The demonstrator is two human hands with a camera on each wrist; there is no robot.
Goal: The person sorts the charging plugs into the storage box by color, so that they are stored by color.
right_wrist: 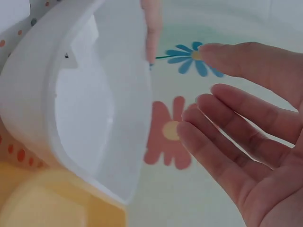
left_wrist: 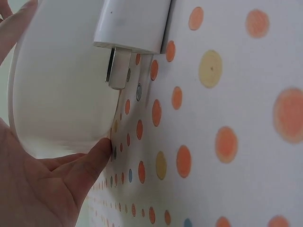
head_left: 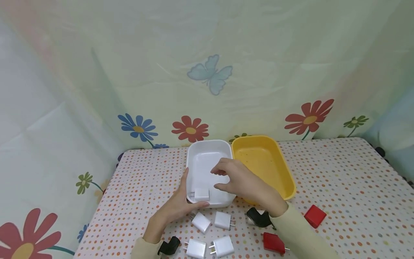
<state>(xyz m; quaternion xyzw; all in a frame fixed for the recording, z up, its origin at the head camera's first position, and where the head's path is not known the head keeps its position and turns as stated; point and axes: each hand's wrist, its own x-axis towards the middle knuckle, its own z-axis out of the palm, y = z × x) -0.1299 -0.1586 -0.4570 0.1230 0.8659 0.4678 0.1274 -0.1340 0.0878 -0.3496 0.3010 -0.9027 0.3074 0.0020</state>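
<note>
A white tray (head_left: 210,174) stands on the dotted table, with one white charger plug (head_left: 202,194) lying in its near left corner. My left hand (head_left: 178,201) holds that corner of the tray, thumb at the near rim and fingers along the left side. In the left wrist view, fingers reach down to the base of the tray (left_wrist: 61,94). Over the tray hovers my right hand (head_left: 240,180), its fingers loosely bent and nothing between them. The right wrist view shows the same hand (right_wrist: 246,127) apart from the tray wall.
Several white charger plugs (head_left: 223,246) lie in front of the white tray. A yellow tray (head_left: 288,172) stands against its right side. Further right are a red charger plug (head_left: 273,242) and another red block (head_left: 315,216). A flowered cloth (head_left: 155,90) hangs behind the table.
</note>
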